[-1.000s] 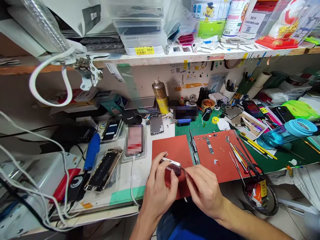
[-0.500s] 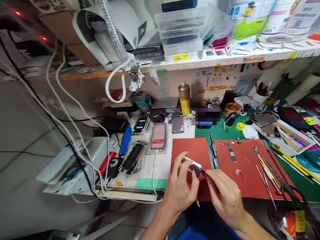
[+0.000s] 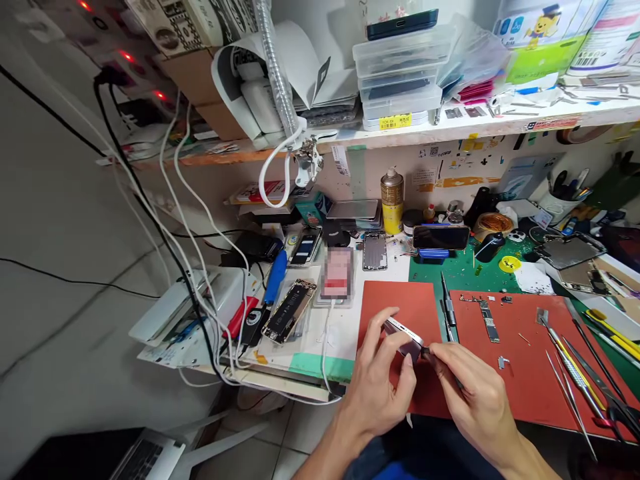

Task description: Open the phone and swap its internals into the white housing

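Fine work at the phone's ported end, both hands engaged.
Your left hand (image 3: 383,383) has its grip closed on the phone (image 3: 406,337), fingers on the far side and thumb near; your right hand (image 3: 475,393) pinches a small dark piece (image 3: 425,351) at the phone's right corner, contact not verifiable. Judged step: close work at that corner; further movement there calls for a steady left grip and light fingertip pressure. The phone is held above the left red mat (image 3: 395,300), tilted, its ported short edge turned up and sloping from far left to near right. Its long axis runs crosswise to that edge; exact slant cannot be told, your fingers covering much of the body. Right of it, a circuit board (image 3: 489,321) lies on the right red mat (image 3: 537,387).
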Demonstrator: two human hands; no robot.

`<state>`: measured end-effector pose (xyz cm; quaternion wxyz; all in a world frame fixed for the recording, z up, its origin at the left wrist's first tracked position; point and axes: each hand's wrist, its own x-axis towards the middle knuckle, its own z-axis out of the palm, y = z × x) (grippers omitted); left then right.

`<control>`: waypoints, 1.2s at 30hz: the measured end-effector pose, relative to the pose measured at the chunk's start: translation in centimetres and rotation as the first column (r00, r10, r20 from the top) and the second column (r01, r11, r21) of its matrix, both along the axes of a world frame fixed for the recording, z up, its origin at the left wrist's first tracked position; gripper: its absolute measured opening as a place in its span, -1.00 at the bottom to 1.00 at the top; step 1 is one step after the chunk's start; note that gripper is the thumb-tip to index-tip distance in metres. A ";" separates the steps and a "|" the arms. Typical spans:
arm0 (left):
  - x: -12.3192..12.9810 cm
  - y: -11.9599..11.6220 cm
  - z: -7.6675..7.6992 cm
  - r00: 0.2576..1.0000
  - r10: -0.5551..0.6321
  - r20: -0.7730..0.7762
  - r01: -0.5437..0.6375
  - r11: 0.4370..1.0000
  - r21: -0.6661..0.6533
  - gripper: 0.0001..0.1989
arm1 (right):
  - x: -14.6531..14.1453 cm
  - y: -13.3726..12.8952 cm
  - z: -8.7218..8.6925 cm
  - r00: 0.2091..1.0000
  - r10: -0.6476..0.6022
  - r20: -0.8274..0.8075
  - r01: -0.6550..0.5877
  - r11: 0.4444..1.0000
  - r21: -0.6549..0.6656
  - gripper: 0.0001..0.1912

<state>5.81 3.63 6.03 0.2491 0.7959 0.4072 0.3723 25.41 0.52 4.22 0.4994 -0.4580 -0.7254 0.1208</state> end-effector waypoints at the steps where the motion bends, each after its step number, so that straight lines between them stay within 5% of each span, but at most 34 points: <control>1: 0.0 0.0 0.1 1.000 -0.001 0.003 0.001 1.000 -0.002 -0.60 | 0.0 0.0 0.0 1.000 0.001 0.004 -0.001 1.000 0.005 -0.72; 9: -0.4 1.4 -0.2 0.997 0.023 0.078 -0.035 0.988 0.152 -0.67 | -2.0 0.6 0.9 0.998 -0.035 0.053 0.032 0.998 0.057 -0.67; 27: -0.9 2.4 -1.2 0.962 0.249 0.116 -0.261 0.959 0.108 -0.74 | -4.4 2.0 0.8 0.962 -0.202 0.181 0.180 0.975 0.130 -0.63; 36: -1.2 2.3 -1.5 0.952 0.248 0.177 -0.251 0.968 -0.009 -0.78 | -3.0 2.9 1.3 0.999 -0.043 0.029 0.044 0.998 -0.050 -0.66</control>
